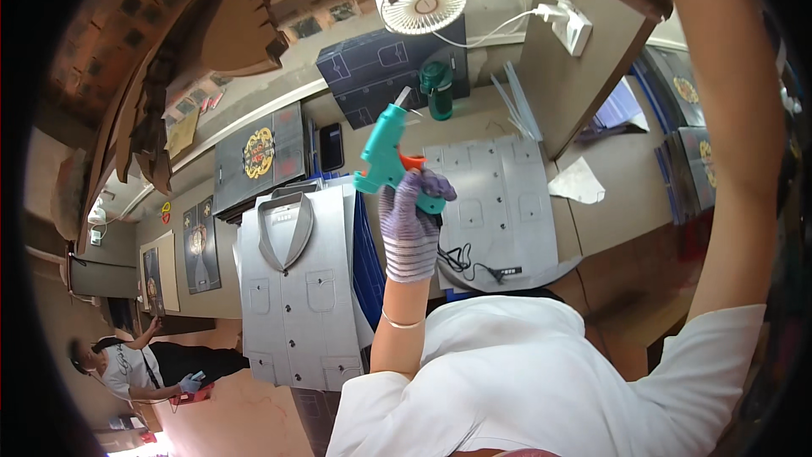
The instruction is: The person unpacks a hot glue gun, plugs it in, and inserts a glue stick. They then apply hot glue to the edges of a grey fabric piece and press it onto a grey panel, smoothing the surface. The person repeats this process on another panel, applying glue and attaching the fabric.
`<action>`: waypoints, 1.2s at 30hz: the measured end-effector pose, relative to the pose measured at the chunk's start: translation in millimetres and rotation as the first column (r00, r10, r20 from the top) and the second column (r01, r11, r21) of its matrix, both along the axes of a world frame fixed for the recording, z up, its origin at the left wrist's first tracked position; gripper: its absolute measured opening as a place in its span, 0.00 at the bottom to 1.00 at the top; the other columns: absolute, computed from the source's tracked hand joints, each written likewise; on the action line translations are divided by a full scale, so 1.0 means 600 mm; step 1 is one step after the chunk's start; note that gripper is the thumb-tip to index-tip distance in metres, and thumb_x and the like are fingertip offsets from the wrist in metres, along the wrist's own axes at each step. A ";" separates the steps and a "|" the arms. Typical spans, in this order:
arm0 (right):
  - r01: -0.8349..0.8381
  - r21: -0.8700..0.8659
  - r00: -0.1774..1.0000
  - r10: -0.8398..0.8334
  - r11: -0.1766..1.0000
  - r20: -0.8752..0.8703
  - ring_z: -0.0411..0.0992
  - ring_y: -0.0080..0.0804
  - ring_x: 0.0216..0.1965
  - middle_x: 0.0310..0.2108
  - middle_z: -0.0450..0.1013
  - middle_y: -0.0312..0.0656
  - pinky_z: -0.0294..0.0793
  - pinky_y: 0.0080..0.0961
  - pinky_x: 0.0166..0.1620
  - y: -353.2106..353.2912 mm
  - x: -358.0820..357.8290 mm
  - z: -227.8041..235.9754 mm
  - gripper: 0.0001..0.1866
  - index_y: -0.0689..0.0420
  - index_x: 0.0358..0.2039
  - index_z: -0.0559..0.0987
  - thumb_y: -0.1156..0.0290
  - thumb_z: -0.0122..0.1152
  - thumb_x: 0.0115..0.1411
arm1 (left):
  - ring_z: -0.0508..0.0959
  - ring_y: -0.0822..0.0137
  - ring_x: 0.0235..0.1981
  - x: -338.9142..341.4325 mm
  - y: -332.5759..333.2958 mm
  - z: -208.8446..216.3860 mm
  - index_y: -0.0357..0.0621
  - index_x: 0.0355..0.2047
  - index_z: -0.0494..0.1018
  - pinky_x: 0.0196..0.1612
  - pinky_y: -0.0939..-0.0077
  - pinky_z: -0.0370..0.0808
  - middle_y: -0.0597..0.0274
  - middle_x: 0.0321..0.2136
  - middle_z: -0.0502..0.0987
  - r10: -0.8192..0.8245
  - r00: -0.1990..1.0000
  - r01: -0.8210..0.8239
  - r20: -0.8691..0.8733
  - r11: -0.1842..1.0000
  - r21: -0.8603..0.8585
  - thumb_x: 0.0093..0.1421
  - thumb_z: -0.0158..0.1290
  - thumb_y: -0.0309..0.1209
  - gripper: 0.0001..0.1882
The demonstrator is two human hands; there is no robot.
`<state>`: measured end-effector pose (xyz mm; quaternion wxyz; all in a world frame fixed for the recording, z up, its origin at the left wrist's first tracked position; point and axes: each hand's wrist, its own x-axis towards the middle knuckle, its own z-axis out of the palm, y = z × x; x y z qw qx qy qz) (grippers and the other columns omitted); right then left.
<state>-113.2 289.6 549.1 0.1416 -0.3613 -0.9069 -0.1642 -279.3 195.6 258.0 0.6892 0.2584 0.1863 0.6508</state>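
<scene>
My left hand point(414, 211), in a purple-and-white striped glove, is closed around the handle of a teal hot glue gun point(386, 148) with an orange trigger. The gun is raised over the table, its pale narrow tip pointing up and away. Beneath and to the right of it lies a grey printed panel point(499, 211) with buttons and pockets. A black cord with a plug point(486, 269) rests on that panel's near part. My bare right forearm reaches up along the right side; the right hand is beyond the picture's edge.
At left, grey shirt-shaped panels with collars point(292, 305) are stacked over blue sheets. Behind stand dark printed boxes point(258, 156), a phone point(331, 147), a green bottle point(437, 90) and a white fan point(425, 3). A power strip point(572, 27) hangs upper right. A co-worker point(127, 364) is far left.
</scene>
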 end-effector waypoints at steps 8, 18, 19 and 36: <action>-0.157 -0.340 0.846 -0.051 0.927 -0.531 0.74 0.42 0.33 0.31 0.73 0.47 0.74 0.35 0.37 -0.170 -0.070 -0.352 0.29 0.63 0.44 0.70 0.50 0.61 0.53 | 0.67 0.70 0.28 -0.085 -0.008 0.068 0.42 0.30 0.66 0.37 0.71 0.68 0.66 0.24 0.66 0.185 0.964 -0.212 0.191 0.968 0.132 0.60 0.52 0.38 0.13; -0.126 -0.961 0.895 -0.389 0.245 -0.217 0.71 0.39 0.26 0.25 0.73 0.46 0.71 0.30 0.35 -0.238 0.148 -0.725 0.16 0.58 0.29 0.75 0.57 0.60 0.49 | 0.65 0.71 0.25 -0.128 0.040 0.051 0.44 0.24 0.62 0.36 0.74 0.69 0.68 0.21 0.64 0.389 0.908 -0.403 0.156 0.912 0.074 0.62 0.49 0.32 0.12; 0.025 -0.964 0.926 -0.369 0.263 -0.077 0.71 0.40 0.26 0.25 0.73 0.47 0.71 0.30 0.34 -0.240 0.193 -0.687 0.17 0.58 0.27 0.75 0.56 0.60 0.49 | 0.66 0.70 0.25 -0.123 0.040 0.043 0.44 0.24 0.63 0.35 0.74 0.69 0.67 0.21 0.65 0.462 0.884 -0.466 0.074 0.884 0.040 0.62 0.48 0.33 0.11; 0.109 -0.855 0.841 -0.505 0.508 -0.193 0.74 0.43 0.32 0.29 0.76 0.47 0.74 0.30 0.39 -0.184 0.299 -0.745 0.12 0.57 0.35 0.76 0.63 0.58 0.54 | 0.72 0.56 0.48 0.123 0.068 -0.397 0.49 0.46 0.68 0.46 0.62 0.71 0.55 0.43 0.72 -0.044 -0.738 0.073 -0.673 0.987 -0.144 0.48 0.60 0.33 0.24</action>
